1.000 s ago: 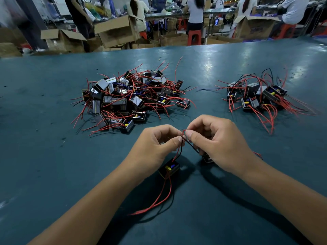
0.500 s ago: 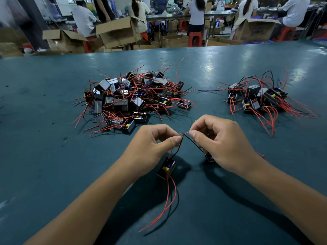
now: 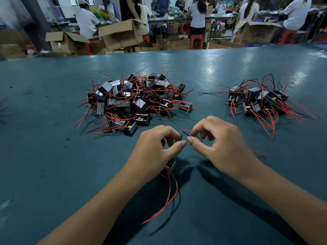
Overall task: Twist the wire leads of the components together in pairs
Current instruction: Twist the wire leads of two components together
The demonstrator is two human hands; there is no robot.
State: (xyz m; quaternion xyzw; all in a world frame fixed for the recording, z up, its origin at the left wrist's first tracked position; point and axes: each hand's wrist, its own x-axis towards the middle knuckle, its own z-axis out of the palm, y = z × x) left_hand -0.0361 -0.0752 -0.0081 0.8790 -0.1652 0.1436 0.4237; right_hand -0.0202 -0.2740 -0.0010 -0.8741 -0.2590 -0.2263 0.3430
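Note:
My left hand (image 3: 155, 149) and my right hand (image 3: 221, 144) meet thumb tip to thumb tip over the green table. Between their fingertips they pinch thin red and black wire leads (image 3: 185, 132) that arch between the two hands. A small black component (image 3: 169, 167) with a yellow and blue part hangs under my left palm, its long red leads (image 3: 169, 197) trailing toward me. A second component is hidden under my right hand; only a bit of red lead (image 3: 259, 153) shows beyond the wrist.
A large heap of black components with red leads (image 3: 134, 101) lies ahead on the left. A smaller heap (image 3: 260, 101) lies at the right. Beyond the table's far edge (image 3: 177, 51) are cardboard boxes (image 3: 122, 34), red stools and several people at benches.
Both hands have rolled the leads between the fingertips; my thumbs now point at each other. The component under my left hand has swung and its red leads trail more to the right.

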